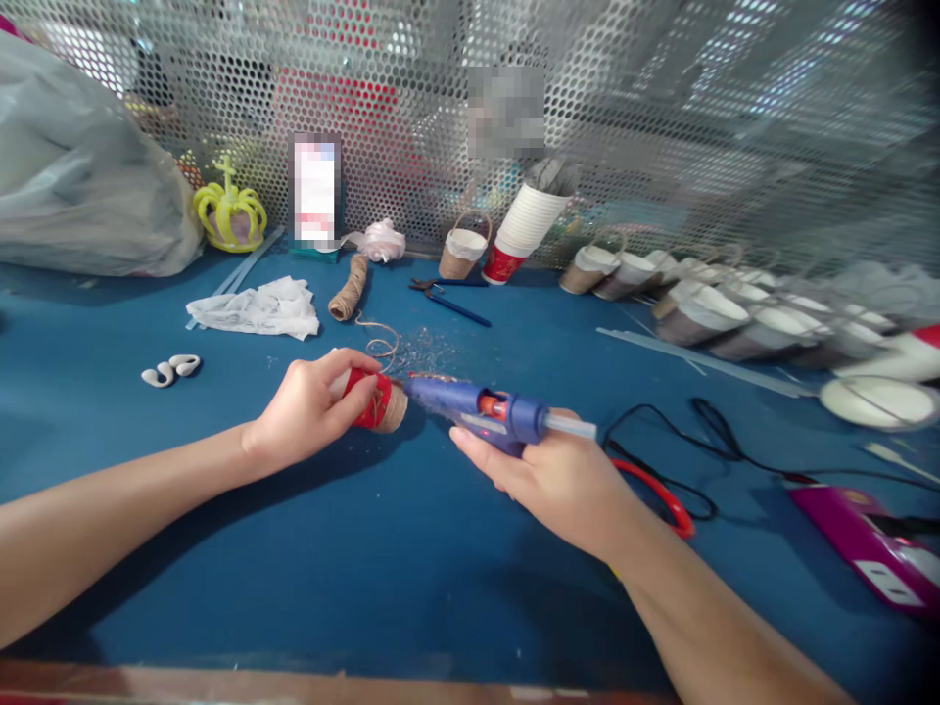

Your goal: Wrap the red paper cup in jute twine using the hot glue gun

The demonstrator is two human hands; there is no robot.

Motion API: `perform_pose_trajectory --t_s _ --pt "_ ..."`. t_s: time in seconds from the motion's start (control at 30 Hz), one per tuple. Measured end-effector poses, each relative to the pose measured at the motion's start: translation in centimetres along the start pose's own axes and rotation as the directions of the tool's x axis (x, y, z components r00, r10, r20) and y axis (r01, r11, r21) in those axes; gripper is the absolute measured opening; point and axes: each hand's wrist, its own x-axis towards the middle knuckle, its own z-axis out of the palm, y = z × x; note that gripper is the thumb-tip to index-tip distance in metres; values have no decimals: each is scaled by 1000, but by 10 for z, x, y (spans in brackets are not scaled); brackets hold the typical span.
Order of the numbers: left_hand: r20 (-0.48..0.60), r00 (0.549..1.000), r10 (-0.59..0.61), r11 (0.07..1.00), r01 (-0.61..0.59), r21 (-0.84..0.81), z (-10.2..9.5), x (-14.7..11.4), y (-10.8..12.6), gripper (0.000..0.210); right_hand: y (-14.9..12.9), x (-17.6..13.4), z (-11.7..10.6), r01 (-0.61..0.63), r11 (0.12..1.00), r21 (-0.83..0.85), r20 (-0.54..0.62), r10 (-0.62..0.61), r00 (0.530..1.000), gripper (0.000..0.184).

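Over the table point(367, 587), the left hand point(312, 406) grips a red cup point(375, 401) ringed with twine point(395, 411); the right hand point(550, 475) clasps a blue glue gun point(462, 403), tip near the twine.

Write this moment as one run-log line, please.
left hand: holds red cup; right hand: holds glue gun; gun tip: near cup's twine band

Glue gun point(451, 399) right of cup point(382, 403), twine roll point(350, 289) behind cup (left of pliers point(462, 310))
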Motion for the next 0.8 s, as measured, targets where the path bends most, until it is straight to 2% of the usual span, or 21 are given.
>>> perform_pose_trajectory --t_s 0.07,0.17,0.3,0.37,0.43,0.53,0.67,0.8 --pt "-1 1000 24 1000 -24 7 0 -1 0 23 0 2 -1 -103 991 80 32 101 994 32" --pt "-15 999 36 999 -36 11 0 -2 -1 24 4 8 -5 -269 935 232 73 259 963 27" --pt "-33 997 76 997 -75 17 0 -2 -3 22 22 24 -13 -320 876 361 -39 357 933 21" --pt "-41 994 104 994 -104 25 0 -2 -3 21 33 36 -16 -368 812 453 -62 441 895 17" --pt "-41 989 139 990 -137 44 0 -4 -3 20 43 49 -18 -450 713 538 0 534 846 13" --pt "-28 980 195 978 -192 81 0 -7 -2 20 57 68 -18 -521 654 549 50 596 801 10" --pt "-22 962 271 959 -268 89 0 -11 -1 19 72 86 -13 -591 644 486 91 635 767 8" --pt "-12 954 301 950 -299 89 0 -11 0 18 80 95 -4 -648 673 357 124 653 747 28"
